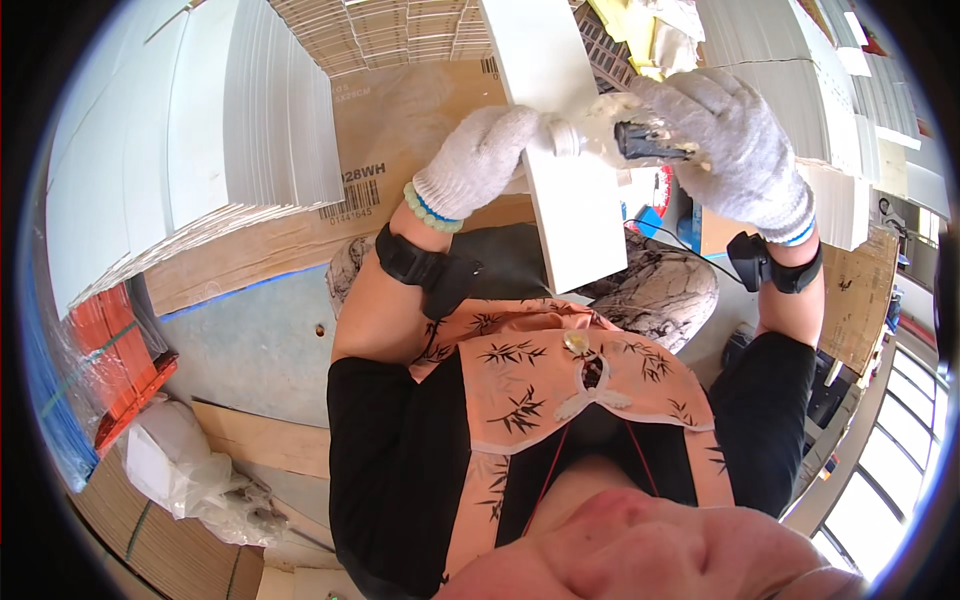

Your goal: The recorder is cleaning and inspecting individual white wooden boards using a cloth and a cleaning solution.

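Stacked white sheets and brown cardboard ringed the workspace. A long white panel ran lengthwise away from the person, between both hands. The gloved left hand closed on a small white bottle at the panel's left edge, while the gloved right hand gripped a dark tool just beside the bottle.

White knit gloves cover the left hand and right hand. Black wrist bands, a green bead bracelet on the left, black sleeves, and an orange top printed with dark bamboo leaves.
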The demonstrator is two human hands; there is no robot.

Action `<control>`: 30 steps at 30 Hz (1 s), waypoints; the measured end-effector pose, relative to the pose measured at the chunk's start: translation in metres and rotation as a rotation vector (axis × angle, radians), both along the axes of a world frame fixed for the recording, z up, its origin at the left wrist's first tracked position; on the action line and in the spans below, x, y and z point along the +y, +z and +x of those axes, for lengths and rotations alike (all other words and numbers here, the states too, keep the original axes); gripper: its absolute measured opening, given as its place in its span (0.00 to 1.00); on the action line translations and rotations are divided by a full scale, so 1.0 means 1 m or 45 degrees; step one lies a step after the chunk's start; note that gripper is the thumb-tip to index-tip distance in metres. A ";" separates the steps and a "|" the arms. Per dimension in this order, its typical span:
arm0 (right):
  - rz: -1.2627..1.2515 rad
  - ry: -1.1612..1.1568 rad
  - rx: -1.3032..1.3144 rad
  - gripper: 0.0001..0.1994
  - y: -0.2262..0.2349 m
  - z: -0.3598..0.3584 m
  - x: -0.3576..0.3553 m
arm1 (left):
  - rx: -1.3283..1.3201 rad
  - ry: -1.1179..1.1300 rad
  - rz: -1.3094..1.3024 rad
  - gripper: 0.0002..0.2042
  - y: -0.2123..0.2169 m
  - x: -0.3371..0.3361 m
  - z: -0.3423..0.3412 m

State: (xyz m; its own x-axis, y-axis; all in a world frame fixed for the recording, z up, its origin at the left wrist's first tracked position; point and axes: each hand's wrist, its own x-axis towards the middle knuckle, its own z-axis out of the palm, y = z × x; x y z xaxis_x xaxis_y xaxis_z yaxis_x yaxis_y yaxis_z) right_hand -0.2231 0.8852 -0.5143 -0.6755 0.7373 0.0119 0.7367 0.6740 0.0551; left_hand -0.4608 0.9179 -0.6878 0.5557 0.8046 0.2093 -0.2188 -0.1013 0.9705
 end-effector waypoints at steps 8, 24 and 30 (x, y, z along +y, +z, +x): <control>-0.015 0.023 -0.001 0.39 -0.008 0.011 0.000 | 0.090 -0.035 -0.185 0.25 -0.009 0.003 -0.001; -0.265 -0.691 0.920 0.38 -0.116 0.105 0.035 | -0.054 0.145 -0.369 0.15 -0.033 0.007 0.011; -0.245 -1.029 2.033 0.31 -0.198 0.208 0.089 | 0.210 0.253 -0.168 0.15 -0.038 0.026 0.021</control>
State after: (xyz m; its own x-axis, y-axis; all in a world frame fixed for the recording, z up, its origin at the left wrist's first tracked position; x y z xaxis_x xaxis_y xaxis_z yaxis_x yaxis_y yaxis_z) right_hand -0.0149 0.9744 -0.7127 0.3913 0.9140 0.1070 0.1103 0.0688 -0.9915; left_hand -0.4398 0.9442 -0.7262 0.4023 0.9154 0.0156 -0.0454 0.0029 0.9990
